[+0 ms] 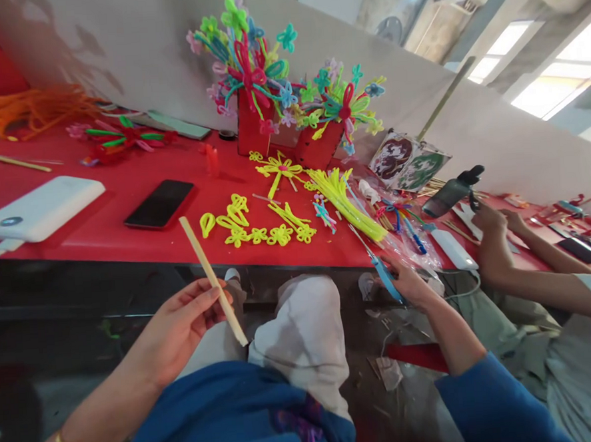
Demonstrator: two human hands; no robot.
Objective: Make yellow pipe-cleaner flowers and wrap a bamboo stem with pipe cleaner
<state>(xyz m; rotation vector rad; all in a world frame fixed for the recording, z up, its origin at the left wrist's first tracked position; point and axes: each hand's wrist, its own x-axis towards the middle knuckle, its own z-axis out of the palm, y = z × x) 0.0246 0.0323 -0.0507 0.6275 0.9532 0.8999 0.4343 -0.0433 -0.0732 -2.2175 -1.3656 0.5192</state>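
My left hand [194,317] pinches a pale flat wooden stick [213,279] between thumb and fingers, tilted above my lap. At the front edge of the table, my right hand [408,282] is closed on blue-handled scissors [386,279]; their blades point up and left over the tabletop. Beyond the blades lies a bundle of yellow pipe cleaners [349,204]. Left of it rest several small yellow pipe-cleaner flowers [280,235] and loops. Behind them is a larger yellow pipe-cleaner flower [281,170] with a pink centre.
The red table [177,245] bears a black phone [159,204] and a white power bank [41,206]. Colourful pipe-cleaner bouquets [251,70] stand in red boxes at the back. Orange pipe cleaners [28,110] lie far left. To the right, a co-worker's hands [490,219] are over the table.
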